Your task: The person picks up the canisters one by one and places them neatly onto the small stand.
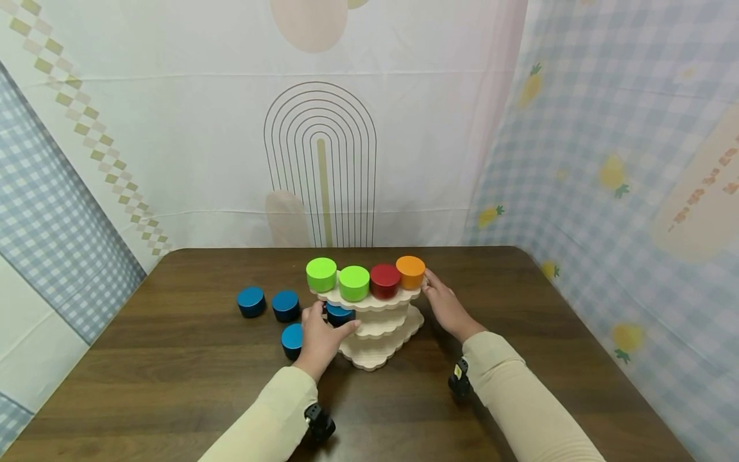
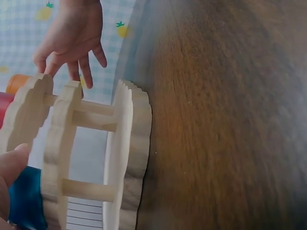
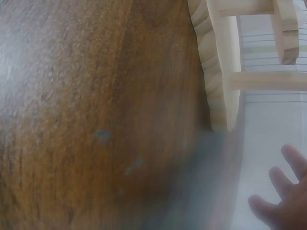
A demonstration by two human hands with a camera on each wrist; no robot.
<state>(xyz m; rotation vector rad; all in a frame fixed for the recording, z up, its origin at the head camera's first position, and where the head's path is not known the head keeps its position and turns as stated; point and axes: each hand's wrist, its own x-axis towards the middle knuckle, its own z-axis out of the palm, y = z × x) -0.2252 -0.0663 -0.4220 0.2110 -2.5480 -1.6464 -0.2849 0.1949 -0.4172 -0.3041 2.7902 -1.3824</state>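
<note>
Head view, left to right: leftmost blue disc (image 1: 251, 302) and second blue disc (image 1: 285, 306) on the table (image 1: 173, 391) at ten o'clock from the left hand (image 1: 321, 337); third blue disc (image 1: 292, 341) at nine. Left hand has fingers and thumb clamped round a held blue disc (image 1: 339, 314), which lies at one o'clock from the middle of that hand, at the left end of the stand's middle tier (image 1: 381, 324). Disc is round and squat, looks upright, no long axis to line up; key relation is disc to that tier, running off toward three o'clock. Left hand is nearer; right is across the wooden stand (image 1: 372, 353).

Top tier (image 1: 369, 305) carries two green discs (image 1: 354, 283), a red disc (image 1: 385, 282), an orange disc (image 1: 410, 273). Right hand (image 1: 450, 311): fingers apart, fairly straight, tips at the top tier's rim at ten o'clock; no firm grasp shows.

Left wrist view adds the gap under the top tier, posts (image 2: 91, 190), and the held disc against the middle tier's upper face; can't tell if fully seated. Right wrist view: base edge, posts, spread fingers, no discs.
</note>
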